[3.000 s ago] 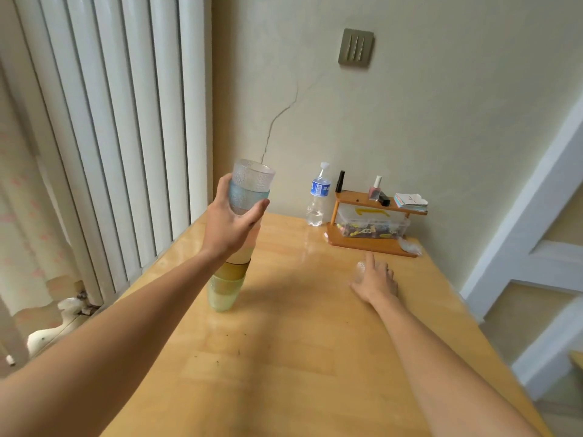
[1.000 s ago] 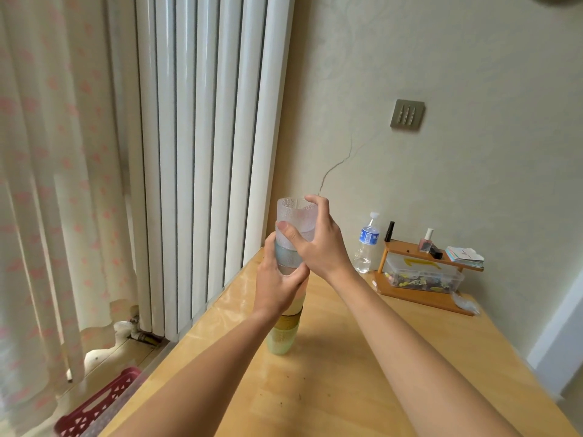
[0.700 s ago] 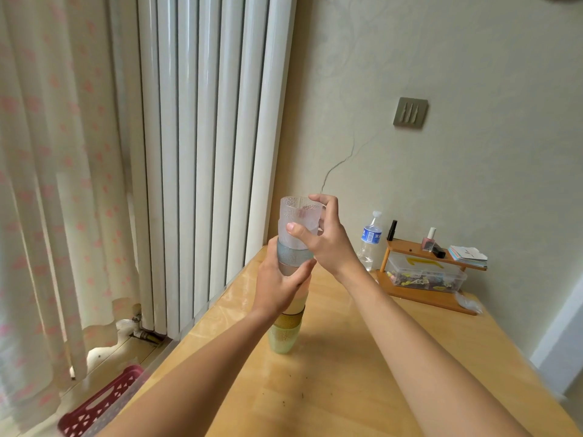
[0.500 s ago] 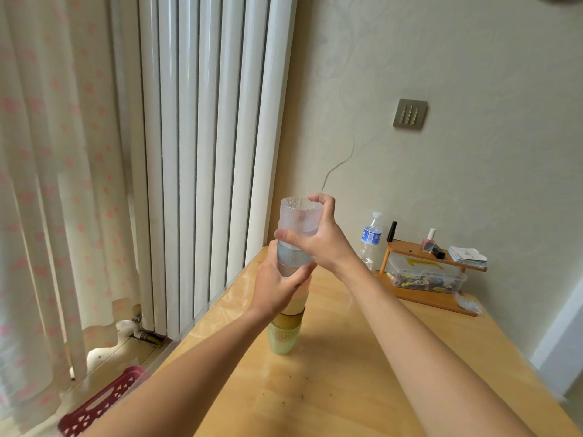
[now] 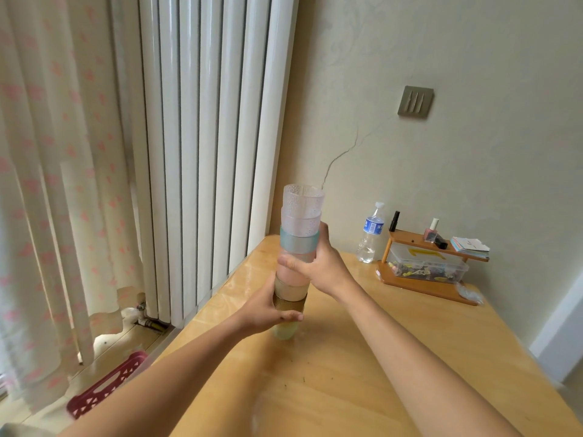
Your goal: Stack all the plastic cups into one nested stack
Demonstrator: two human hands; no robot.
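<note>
A tall nested stack of plastic cups [image 5: 298, 234] stands upright on the wooden table [image 5: 362, 357] near its far left edge. From the top it shows clear textured cups, a blue band, pink, cream, brown and a pale green cup at the base. My right hand [image 5: 318, 266] wraps the pink middle section from the right. My left hand [image 5: 268, 310] grips the lower part around the brown and green cups. Both hands hide parts of the stack.
A water bottle [image 5: 369, 234] stands by the wall, beside a small wooden shelf [image 5: 422, 279] with bottles, cards and a clear box. A white radiator [image 5: 205, 152] and curtain are at left. A red basket [image 5: 104, 386] lies on the floor.
Both hands have slid down the stack: the right from the top cups to the pink middle, the left to the base. The top cups now stand uncovered.
</note>
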